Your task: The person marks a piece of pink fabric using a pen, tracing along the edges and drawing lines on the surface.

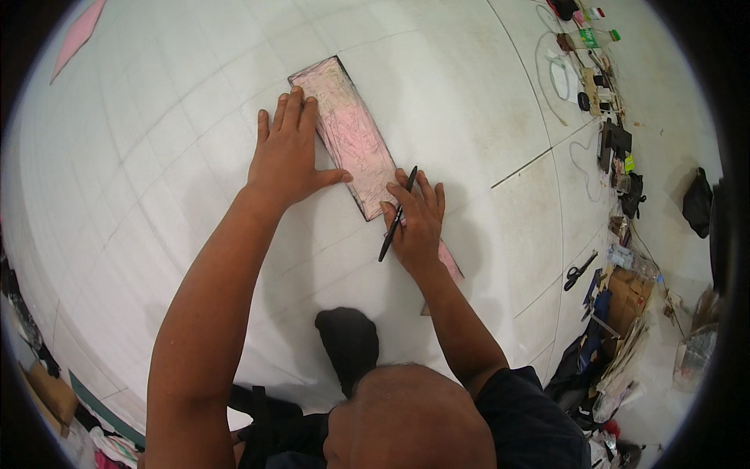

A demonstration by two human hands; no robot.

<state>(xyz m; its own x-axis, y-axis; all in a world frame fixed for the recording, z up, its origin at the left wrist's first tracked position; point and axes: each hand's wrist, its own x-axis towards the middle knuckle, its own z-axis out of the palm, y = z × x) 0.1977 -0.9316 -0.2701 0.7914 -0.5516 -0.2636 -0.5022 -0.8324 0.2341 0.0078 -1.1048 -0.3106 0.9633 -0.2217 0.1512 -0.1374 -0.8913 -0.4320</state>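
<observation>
A long pink rectangular piece (351, 129) with dark edges and scribbled lines lies flat and slanted on a broad white sheet (195, 156). My left hand (287, 152) is spread open along its left side, the fingertips at the upper left edge and the thumb on its lower part. At the lower right corner, my right hand (419, 223) holds a slim black pen (398, 215) between thumb and fingers, its other fingers resting by the edge. Another pink piece (449, 262) lies partly hidden beneath my right hand and forearm.
A third pink piece (76, 37) lies at the far left. Along the right side are black scissors (580, 271), a clear bottle (598, 37), a cardboard box (627, 297), cables and a black pouch (697, 203). A black-socked foot (348, 344) stands on the sheet near me.
</observation>
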